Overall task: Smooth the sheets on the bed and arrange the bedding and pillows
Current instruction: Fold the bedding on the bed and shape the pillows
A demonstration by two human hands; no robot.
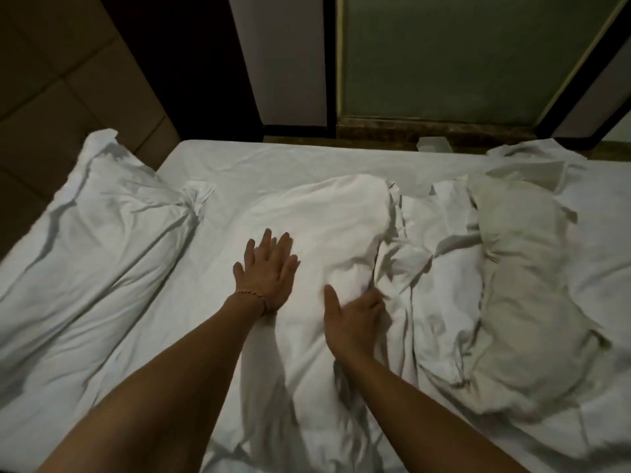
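Two hands on the middle pillow (317, 233), which lies mid-bed on the white sheet (273, 158).

Head view: we note the left hand (268, 271) flat on the pillow's left side, fingers straight and spread, a thin bracelet (251, 295) at its wrist. The right hand (353, 322) lies on the pillow's lower right edge, thumb out; its fingers curl into the creased fabric and bunch it. We log a second pillow (92, 230) by the padded headboard (68, 80) at left, and a greyer pillow (522, 274) on rumpled bedding (440, 233) at right. A frosted glass panel (461, 52) stands beyond the bed.
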